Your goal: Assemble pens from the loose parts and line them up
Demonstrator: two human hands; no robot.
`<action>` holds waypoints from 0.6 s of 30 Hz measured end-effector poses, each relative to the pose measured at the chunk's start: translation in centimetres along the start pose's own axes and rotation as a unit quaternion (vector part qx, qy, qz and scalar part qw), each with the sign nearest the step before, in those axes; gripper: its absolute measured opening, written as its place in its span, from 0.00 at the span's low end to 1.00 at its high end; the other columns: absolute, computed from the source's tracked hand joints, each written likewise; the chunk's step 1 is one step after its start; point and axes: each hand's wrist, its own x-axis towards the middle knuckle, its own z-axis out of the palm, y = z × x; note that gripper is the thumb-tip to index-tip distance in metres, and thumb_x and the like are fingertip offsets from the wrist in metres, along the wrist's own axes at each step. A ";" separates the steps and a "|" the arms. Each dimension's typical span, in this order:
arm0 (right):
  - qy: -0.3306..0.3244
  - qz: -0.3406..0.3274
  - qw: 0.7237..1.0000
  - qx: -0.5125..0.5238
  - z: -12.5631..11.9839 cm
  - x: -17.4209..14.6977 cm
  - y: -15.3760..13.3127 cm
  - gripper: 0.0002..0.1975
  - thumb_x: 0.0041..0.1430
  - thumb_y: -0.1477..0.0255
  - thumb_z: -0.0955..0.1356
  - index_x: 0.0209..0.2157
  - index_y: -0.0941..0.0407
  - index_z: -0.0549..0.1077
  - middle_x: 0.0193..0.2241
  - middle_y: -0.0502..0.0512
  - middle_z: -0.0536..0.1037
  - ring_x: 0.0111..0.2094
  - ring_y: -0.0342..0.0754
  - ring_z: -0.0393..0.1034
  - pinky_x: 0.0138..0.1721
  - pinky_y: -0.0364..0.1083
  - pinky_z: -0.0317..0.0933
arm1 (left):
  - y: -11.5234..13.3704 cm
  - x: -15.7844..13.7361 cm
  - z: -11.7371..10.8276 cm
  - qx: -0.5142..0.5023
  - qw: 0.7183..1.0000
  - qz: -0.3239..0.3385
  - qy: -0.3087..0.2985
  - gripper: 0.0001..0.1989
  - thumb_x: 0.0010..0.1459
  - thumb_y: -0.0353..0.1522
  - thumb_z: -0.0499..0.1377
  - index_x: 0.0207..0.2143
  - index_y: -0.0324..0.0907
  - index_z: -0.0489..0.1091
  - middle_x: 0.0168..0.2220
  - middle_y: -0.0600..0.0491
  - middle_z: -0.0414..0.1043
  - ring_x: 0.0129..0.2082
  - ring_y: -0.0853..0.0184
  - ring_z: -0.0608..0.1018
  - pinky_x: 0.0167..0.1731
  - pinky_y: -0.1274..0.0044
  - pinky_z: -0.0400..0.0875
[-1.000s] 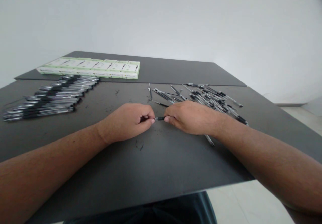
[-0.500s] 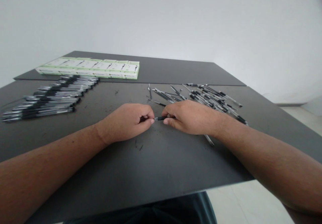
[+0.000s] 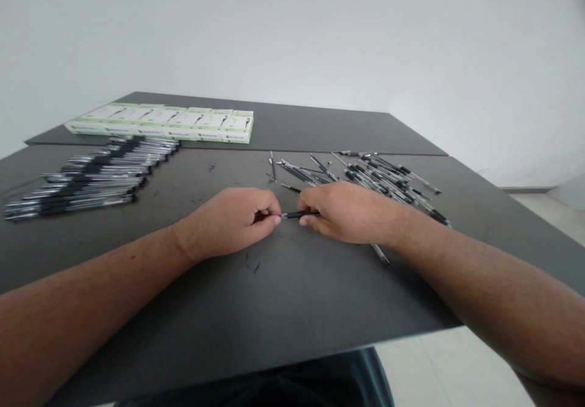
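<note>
A pen (image 3: 292, 215) with a black grip lies level between my two hands, above the dark table. My left hand (image 3: 242, 219) is closed, thumb and forefinger pinching the pen's tip end. Around the rear part of the pen, my right hand (image 3: 338, 212) is closed too, and it hides the far end of the barrel. Just behind the right hand spreads a loose pile of pens and pen parts (image 3: 379, 178). A clear tube (image 3: 380, 256) pokes out from under the right wrist.
Rows of pens (image 3: 91, 175) lie side by side on the left of the table (image 3: 292, 309). Behind them stand white and green boxes (image 3: 183, 127) in a line. Thin refills or pen parts (image 3: 273, 167) lie beyond my hands. Small dark scraps (image 3: 252, 265) dot the tabletop.
My right hand's fingertips have shifted slightly to the right, so more of the black grip shows between the hands. My left hand stays in place.
</note>
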 end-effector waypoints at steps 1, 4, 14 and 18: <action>-0.005 -0.001 1.000 -0.007 0.0 0.0 0.0 0.09 0.73 0.68 0.68 0.46 0.57 0.80 0.39 0.57 0.85 0.38 0.52 0.77 0.37 0.47 0.58 | 0.0 0.0 0.0 -0.001 1.000 0.001 0.000 0.10 0.65 0.37 0.57 0.37 0.45 0.77 0.29 0.55 0.79 0.29 0.66 0.78 0.32 0.75 0.65; -0.019 -0.007 1.000 -0.016 -0.1 0.0 -0.1 0.14 0.76 0.69 0.64 0.44 0.58 0.80 0.40 0.59 0.85 0.39 0.52 0.77 0.40 0.48 0.59 | 0.0 0.0 0.0 -0.004 1.000 0.002 -0.002 0.10 0.65 0.37 0.57 0.37 0.45 0.77 0.29 0.55 0.79 0.29 0.66 0.78 0.32 0.75 0.64; -0.013 -0.008 1.000 -0.013 0.0 0.0 0.0 0.12 0.76 0.68 0.65 0.44 0.57 0.80 0.39 0.58 0.85 0.39 0.51 0.77 0.39 0.47 0.59 | 0.0 0.0 0.0 -0.005 1.000 -0.001 -0.006 0.10 0.66 0.37 0.57 0.38 0.46 0.77 0.29 0.56 0.78 0.29 0.66 0.77 0.33 0.74 0.65; -0.005 -0.013 1.000 0.001 0.0 0.0 0.0 0.12 0.75 0.67 0.67 0.49 0.58 0.80 0.42 0.59 0.86 0.40 0.52 0.77 0.40 0.47 0.59 | -0.1 0.0 0.1 -0.005 1.000 -0.001 -0.005 0.10 0.66 0.37 0.57 0.37 0.46 0.77 0.29 0.56 0.78 0.29 0.66 0.77 0.33 0.74 0.64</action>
